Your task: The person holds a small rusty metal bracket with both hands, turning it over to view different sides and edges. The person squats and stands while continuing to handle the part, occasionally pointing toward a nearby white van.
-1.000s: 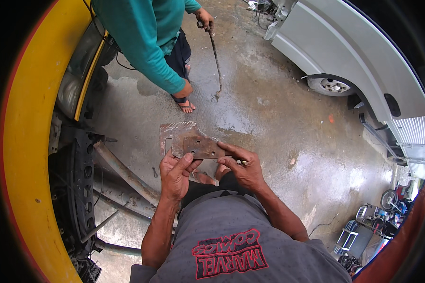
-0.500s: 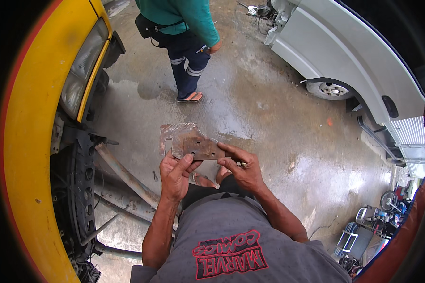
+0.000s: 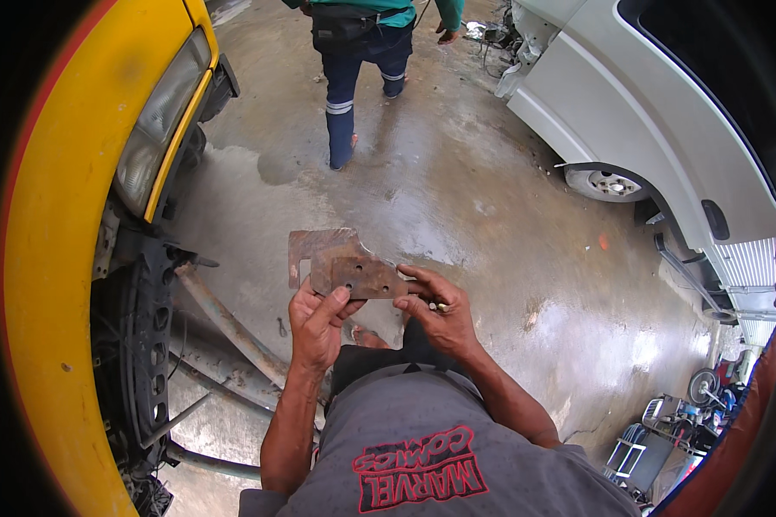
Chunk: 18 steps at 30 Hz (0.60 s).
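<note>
A rusty metal plate (image 3: 372,280) with several drilled holes lies over a larger flat piece of rusty steel (image 3: 312,244), which has a slot at its left and a rough cut upper edge. My left hand (image 3: 317,326) grips both from below, with its thumb on top near a hole. At the right end, my right hand (image 3: 442,312) pinches the drilled plate between thumb and fingers. A small pale stick-like thing (image 3: 441,307) pokes out between the right fingers; its kind is unclear. Both pieces are held in front of my waist, above the floor.
A yellow vehicle front (image 3: 69,172) with its headlight stands close on my left, with a black frame (image 3: 147,327) and pipes (image 3: 233,323) low down. A white van (image 3: 655,112) is at far right. Another person (image 3: 353,69) walks ahead on the wet concrete. Motorbike parts (image 3: 664,431) sit lower right.
The other person has stepped farther away, now with their back to me. My hands have lowered slightly and tilted the plates a little; both grips stay the same.
</note>
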### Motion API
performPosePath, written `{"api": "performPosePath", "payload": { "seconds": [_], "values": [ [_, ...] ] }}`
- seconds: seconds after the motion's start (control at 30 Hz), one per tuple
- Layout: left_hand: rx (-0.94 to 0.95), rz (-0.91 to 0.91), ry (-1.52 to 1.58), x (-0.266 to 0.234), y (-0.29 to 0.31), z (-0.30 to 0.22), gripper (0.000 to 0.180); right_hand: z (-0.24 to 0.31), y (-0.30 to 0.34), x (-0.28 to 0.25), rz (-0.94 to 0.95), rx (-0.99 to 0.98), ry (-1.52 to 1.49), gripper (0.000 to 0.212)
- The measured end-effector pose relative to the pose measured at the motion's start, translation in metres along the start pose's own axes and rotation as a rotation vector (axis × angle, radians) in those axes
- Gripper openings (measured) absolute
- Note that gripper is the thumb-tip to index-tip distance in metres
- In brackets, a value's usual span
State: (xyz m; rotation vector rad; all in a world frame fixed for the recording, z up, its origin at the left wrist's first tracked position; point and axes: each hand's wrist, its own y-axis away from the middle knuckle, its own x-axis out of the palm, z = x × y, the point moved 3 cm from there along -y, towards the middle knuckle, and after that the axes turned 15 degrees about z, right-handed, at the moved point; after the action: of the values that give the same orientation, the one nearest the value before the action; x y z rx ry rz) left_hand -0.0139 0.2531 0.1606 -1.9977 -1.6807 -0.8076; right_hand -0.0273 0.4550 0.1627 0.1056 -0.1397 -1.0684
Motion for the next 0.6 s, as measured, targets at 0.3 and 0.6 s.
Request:
{"api": "performPosePath", "payload": {
  "seconds": [0.3, 0.6],
  "values": [
    [0.087, -0.131, 0.056, -0.032, -0.051, 0.011, 0.043, -0.011, -0.075, -0.035, 0.201, 0.042, -0.058, 0.050],
    [0.211, -0.269, 0.136, -0.125, -0.109, 0.073, 0.043, -0.141, -0.170, -0.094, 0.419, 0.366, 0.046, 0.031]
  ]
}}
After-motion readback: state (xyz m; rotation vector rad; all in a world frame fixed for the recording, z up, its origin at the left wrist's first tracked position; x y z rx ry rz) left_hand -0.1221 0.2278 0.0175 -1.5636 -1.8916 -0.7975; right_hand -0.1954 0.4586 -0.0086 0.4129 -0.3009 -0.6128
